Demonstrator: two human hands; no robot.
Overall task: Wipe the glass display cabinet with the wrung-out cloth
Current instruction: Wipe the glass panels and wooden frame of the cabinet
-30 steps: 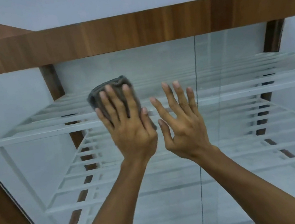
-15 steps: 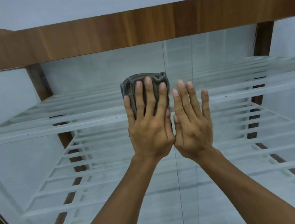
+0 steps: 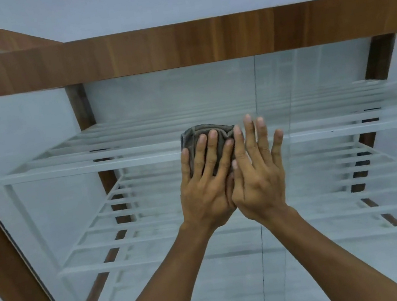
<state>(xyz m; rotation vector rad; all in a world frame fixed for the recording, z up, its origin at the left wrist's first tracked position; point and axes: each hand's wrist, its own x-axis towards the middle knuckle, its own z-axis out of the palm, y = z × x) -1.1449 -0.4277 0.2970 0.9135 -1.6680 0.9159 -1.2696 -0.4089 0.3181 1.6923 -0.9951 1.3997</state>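
A folded grey-brown cloth [image 3: 202, 132] lies flat against the front glass of the display cabinet [image 3: 131, 103], near the middle of the pane. My left hand [image 3: 207, 188] presses the cloth to the glass with flat, spread fingers; only the cloth's top edge shows above them. Right beside it, touching at the thumb side, my right hand [image 3: 258, 177] rests flat with fingers apart, its index finger overlapping the cloth's right edge. The glass is hazy and streaked.
A wide wooden top rail [image 3: 174, 46] crosses above the glass and a slanted wooden post [image 3: 8, 261] frames the left. White slatted shelves [image 3: 89, 166] sit inside behind the glass. A vertical seam between panes [image 3: 256, 88] runs just right of my hands.
My left hand slid the cloth rightward across the glass, from left of centre to the middle. The right hand, apart a second ago, now sits against the left hand.
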